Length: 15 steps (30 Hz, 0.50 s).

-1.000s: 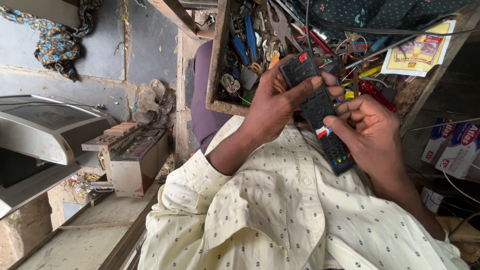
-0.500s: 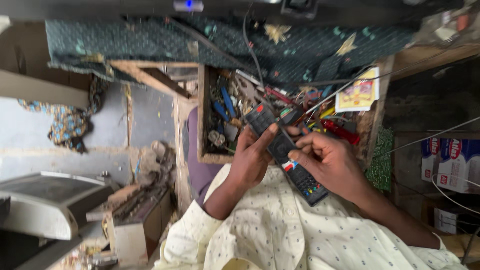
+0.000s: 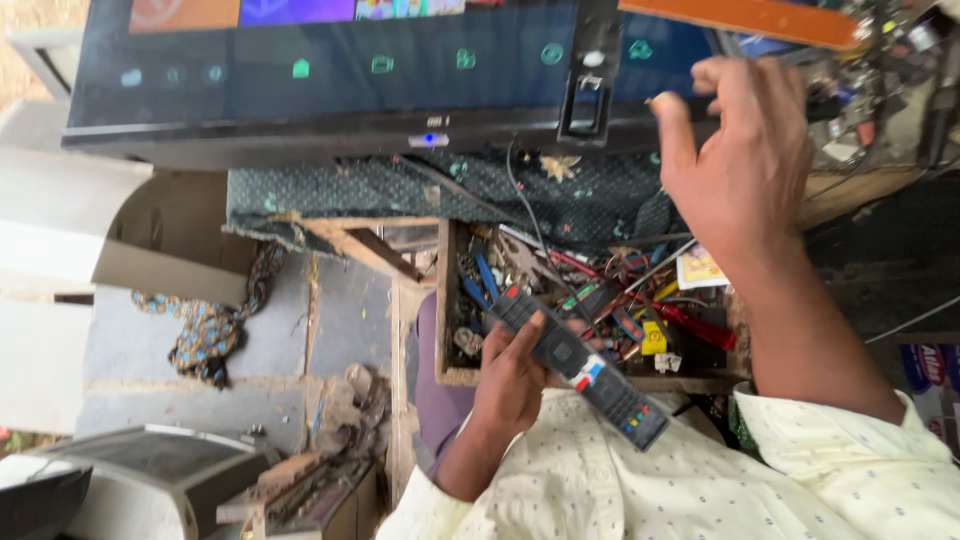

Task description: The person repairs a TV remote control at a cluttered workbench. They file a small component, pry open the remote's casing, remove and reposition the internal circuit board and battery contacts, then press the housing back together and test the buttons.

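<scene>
Wooden tool tray (image 3: 452, 372) holds tangled wires, blue-handled pliers and a red-handled screwdriver (image 3: 697, 326); a small yellow card (image 3: 698, 268) lies at its far edge. Over the tray, the left hand (image 3: 512, 385) grips a black remote (image 3: 578, 362). Above, the right hand (image 3: 745, 165) spreads its fingers near the television (image 3: 330, 90).

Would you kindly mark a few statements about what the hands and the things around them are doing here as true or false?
1. The left hand holds a black remote control. True.
2. The right hand grips the remote as well. False: it is raised with fingers spread near the television, apart from the remote.
3. The television screen is lit. True.
4. The wooden tray holds only folded cloth. False: it is full of tools and wires.
5. The sleeves are pale yellow. True.
</scene>
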{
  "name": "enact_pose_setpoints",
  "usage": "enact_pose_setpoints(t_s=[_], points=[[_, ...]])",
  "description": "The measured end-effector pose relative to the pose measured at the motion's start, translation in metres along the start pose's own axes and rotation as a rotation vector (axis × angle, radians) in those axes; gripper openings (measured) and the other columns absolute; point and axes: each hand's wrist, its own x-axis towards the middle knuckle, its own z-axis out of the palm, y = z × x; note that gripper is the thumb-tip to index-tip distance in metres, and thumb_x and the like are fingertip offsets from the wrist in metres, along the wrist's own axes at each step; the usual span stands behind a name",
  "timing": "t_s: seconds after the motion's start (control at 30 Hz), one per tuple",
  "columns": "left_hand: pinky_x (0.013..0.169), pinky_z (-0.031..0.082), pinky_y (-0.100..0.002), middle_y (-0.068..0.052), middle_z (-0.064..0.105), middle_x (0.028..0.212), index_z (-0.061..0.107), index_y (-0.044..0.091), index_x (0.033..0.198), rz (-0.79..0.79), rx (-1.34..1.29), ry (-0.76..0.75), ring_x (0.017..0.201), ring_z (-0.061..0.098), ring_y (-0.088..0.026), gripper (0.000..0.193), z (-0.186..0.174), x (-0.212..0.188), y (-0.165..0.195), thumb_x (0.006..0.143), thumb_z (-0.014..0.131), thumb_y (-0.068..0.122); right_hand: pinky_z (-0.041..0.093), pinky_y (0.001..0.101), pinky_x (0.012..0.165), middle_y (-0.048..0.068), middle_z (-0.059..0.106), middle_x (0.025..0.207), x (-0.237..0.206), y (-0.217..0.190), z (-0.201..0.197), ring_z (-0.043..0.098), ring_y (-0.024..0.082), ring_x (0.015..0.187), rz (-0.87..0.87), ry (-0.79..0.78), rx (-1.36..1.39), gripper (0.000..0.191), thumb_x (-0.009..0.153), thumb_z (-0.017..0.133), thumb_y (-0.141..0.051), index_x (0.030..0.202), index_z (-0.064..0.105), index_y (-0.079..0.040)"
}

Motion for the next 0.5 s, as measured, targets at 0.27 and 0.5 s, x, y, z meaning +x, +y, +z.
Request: enact_pose_setpoints(t_s=[0.27,0.5], points=[[0.068,0.067,-0.054,-0.024,0.075,0.102,0.051,0.005,0.119,0.061,0.019,0.15,0.094,0.076,-0.042,0.023,-0.02,-0.011,0.017,0.101,0.052,0.019,0.038,0.0558,0.114,0.015,0.064,0.128,0.046,0.073,-0.023,0.056,0.034,0.123,-0.067,-0.093,-0.172,0.037,0.097,0.083,-0.018,0.128,0.069,-0.003],[0.063,0.062,-0.054,-0.024,0.075,0.098,0.051,0.002,0.113,0.079,0.003,0.111,0.09,0.077,-0.041,0.02,-0.012,-0.006,0.02,0.101,0.052,0.017,0.053,0.0425,0.047,0.015,0.07,0.107,0.075,0.076,-0.05,0.065,0.027,0.055,0.425,-0.519,-0.024,0.041,0.098,0.071,-0.029,0.136,0.068,-0.016]])
